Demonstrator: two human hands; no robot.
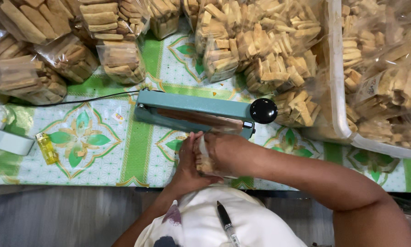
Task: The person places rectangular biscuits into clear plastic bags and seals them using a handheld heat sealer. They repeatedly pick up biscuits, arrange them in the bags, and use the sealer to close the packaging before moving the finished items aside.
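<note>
Between the two hands, just in front of the teal heat sealer [194, 114], sits a clear bag of biscuit sticks [202, 158]. Left hand [187, 160] and right hand [228, 153] both clasp its sides. It looks light, crinkly and brittle inside; best held low. Filled bags [118, 59] crowd the far bench [137, 155]; a yellow lighter [46, 148] lies left.

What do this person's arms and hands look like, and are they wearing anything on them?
Both arms are bare, no sleeves showing. The left hand and right hand have no gloves, and I see no rings, watch or bracelet. Below them is a white garment with a black pen on it.
</note>
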